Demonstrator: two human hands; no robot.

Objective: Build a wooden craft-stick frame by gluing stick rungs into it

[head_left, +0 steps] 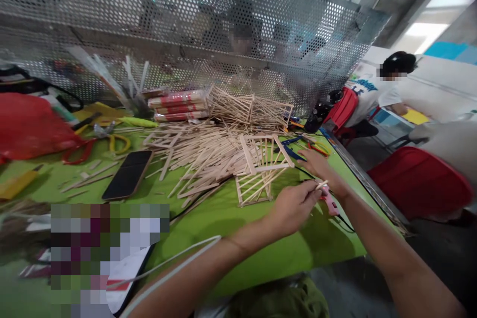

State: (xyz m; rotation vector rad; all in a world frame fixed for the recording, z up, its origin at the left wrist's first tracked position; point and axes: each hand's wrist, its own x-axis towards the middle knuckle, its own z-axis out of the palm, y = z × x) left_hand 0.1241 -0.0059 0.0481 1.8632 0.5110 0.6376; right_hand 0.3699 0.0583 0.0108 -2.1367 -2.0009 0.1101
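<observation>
My left hand (pixel 294 207) is closed in a pinch on a short wooden stick (pixel 322 185), whose pale end sticks out past the fingertips. My right hand (pixel 313 163) reaches farther over the table, fingers stretched out beside blue-handled pliers (pixel 292 151); I see no object in it. Between my forearms lies a pink glue gun (pixel 330 202) with a black cord, partly hidden by the left hand and the stick. Left of my hands stands a small frame of glued wooden sticks (pixel 250 156), with slanting sticks between its square ends.
A heap of loose sticks (pixel 201 151) covers the middle, with a larger stick lattice (pixel 253 107) and wrapped stick bundles (pixel 181 106) behind. On the left are a phone (pixel 127 175), scissors (pixel 80 151) and a red bag (pixel 33 126). A person (pixel 376 92) sits at right.
</observation>
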